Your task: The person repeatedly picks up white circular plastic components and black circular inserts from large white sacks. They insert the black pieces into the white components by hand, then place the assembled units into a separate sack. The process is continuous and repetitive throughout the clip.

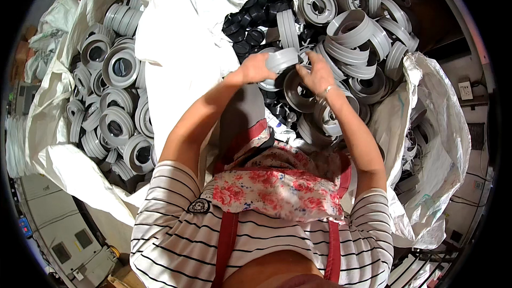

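Observation:
My left hand [253, 69] is closed around a grey plastic ring [282, 60], held on its side over the heap. At the ring's right edge, my right hand [319, 74] has its thumb and fingers bent together around a small dark spot; what it pinches there is too small to make out. Just below the hands lies a wide grey flanged ring [297, 92] among other grey ribbed rings [346, 48]. Beyond my left hand is a pile of small black plastic caps [255, 18].
A white woven sack [50, 101] at left holds many grey rings, several with black centres [121, 67]. White sheeting [181, 26] drapes between the piles. Another white sack [440, 144] stands open at right. A wall socket [465, 90] is at far right.

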A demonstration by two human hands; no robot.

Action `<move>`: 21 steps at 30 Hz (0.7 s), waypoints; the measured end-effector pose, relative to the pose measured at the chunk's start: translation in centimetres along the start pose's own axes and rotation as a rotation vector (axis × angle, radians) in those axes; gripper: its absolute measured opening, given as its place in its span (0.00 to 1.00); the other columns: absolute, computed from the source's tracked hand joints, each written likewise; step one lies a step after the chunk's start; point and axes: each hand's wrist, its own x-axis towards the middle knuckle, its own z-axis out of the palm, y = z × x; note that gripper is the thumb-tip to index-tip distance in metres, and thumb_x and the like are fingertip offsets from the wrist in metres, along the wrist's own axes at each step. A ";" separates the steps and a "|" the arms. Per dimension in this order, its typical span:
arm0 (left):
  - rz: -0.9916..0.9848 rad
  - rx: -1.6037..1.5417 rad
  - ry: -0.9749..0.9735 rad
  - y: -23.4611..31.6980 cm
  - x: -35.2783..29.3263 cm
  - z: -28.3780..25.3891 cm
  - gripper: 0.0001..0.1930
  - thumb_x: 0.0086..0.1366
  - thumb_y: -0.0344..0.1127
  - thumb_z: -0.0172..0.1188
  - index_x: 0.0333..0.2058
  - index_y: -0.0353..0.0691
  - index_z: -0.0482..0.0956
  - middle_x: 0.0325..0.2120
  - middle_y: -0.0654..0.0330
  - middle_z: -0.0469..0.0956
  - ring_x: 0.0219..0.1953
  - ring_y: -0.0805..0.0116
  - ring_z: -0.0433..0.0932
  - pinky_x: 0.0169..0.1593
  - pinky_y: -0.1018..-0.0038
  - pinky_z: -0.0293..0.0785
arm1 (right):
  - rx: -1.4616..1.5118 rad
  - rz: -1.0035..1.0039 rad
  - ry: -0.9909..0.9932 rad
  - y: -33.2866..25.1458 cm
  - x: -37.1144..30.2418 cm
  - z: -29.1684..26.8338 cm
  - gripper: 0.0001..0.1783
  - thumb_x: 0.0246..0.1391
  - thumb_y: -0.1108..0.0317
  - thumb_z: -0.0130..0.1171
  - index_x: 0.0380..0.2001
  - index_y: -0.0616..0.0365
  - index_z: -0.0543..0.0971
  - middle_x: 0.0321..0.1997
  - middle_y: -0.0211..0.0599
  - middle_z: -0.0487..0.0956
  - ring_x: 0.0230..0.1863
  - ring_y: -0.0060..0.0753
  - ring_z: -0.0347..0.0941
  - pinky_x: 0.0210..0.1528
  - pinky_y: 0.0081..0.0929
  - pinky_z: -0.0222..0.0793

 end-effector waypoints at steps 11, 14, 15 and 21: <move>-0.155 -0.015 0.942 -4.1 -8.4 -2.2 0.29 0.55 0.33 0.58 0.56 0.32 0.63 0.51 0.36 0.66 0.54 0.51 0.68 0.56 0.68 0.62 | 0.058 0.056 -0.228 1.2 10.3 6.6 0.45 0.37 0.59 0.69 0.57 0.61 0.58 0.52 0.61 0.69 0.53 0.58 0.67 0.54 0.38 0.64; -0.075 0.794 0.895 -0.4 -9.6 -3.7 0.26 0.54 0.28 0.55 0.55 0.40 0.69 0.55 0.43 0.64 0.58 0.53 0.64 0.61 0.66 0.54 | -0.294 -0.144 -0.505 -1.8 6.2 3.9 0.32 0.37 0.68 0.62 0.49 0.61 0.65 0.46 0.53 0.73 0.49 0.50 0.71 0.48 0.38 0.69; 0.070 0.751 0.909 -2.7 -9.1 -3.1 0.22 0.54 0.24 0.53 0.49 0.46 0.76 0.56 0.52 0.65 0.62 0.56 0.59 0.62 0.62 0.50 | -0.453 -0.213 -0.553 -3.0 5.0 2.6 0.31 0.38 0.69 0.61 0.50 0.60 0.65 0.46 0.52 0.73 0.47 0.47 0.72 0.47 0.36 0.70; 0.379 0.676 0.238 -2.5 -9.5 -3.7 0.18 0.53 0.35 0.61 0.45 0.46 0.77 0.52 0.61 0.70 0.64 0.65 0.55 0.62 0.60 0.51 | -0.645 -0.263 -0.987 -3.3 2.6 -4.8 0.22 0.42 0.58 0.61 0.40 0.59 0.75 0.32 0.46 0.79 0.36 0.45 0.77 0.38 0.36 0.72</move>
